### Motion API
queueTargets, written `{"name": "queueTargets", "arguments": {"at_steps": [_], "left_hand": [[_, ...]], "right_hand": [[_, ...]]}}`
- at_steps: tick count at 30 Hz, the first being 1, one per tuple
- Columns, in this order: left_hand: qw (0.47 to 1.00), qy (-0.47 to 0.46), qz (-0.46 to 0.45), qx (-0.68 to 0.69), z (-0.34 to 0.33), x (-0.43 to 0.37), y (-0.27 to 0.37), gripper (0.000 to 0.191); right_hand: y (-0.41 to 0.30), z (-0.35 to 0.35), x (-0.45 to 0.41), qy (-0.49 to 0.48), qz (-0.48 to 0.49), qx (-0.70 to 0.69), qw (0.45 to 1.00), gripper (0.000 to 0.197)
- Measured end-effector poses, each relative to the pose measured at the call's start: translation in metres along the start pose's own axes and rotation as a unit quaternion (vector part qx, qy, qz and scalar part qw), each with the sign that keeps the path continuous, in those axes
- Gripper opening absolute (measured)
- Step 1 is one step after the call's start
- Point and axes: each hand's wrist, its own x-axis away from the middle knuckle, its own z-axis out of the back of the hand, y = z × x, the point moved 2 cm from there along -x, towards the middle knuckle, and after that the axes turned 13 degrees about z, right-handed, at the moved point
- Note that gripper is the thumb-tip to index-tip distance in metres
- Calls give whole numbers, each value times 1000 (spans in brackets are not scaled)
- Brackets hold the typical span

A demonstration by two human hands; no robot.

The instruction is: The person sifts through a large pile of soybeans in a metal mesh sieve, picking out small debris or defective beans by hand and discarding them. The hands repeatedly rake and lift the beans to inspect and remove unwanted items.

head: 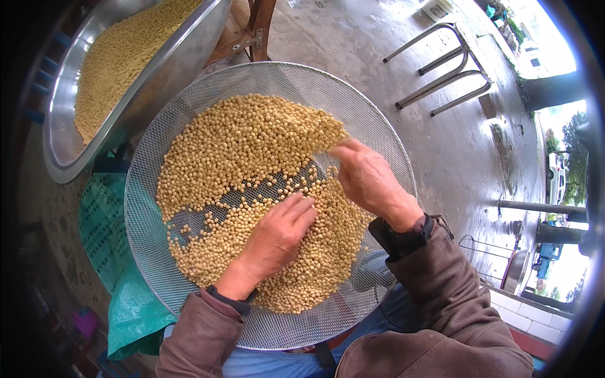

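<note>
A round wire-mesh sieve (279, 335) rests over my lap. Yellowish dried soybeans (246, 137) cover much of it, in an upper heap and a lower one, with a strip of thinly covered mesh between them. My left hand (279, 231) lies palm down on the lower heap, fingers slightly spread and pointing up and right. At the upper heap's right end is my right hand (368, 179), its fingers bent inward and the tips blurred. Whether a bean is between those fingertips is hidden.
A deep metal basin (179, 61) holding more soybeans (127, 56) stands at upper left, beside a wooden frame (257, 28). Below it hangs a green plastic sack (134, 302). Metal stool legs (439, 71) and a whitish bucket (437, 8) are on the wet floor at upper right.
</note>
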Motion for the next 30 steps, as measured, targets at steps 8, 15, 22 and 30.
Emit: {"name": "queueTargets", "arguments": {"at_steps": [8,15,22,30], "left_hand": [[991,85,56,-91,4,-13,-20,52],[993,62,60,-86,1,-23,-20,54],[994,59,32,-90,-7,-21,-18,52],[998,20,-11,-55,-11,-14,2,41]], "right_hand": [[22,-14,-4,66,-35,40,996,32],[22,-16,-5,37,-2,8,999,36],[23,-20,-1,29,62,-26,997,29],[14,-7,6,-66,41,-66,995,15]]}}
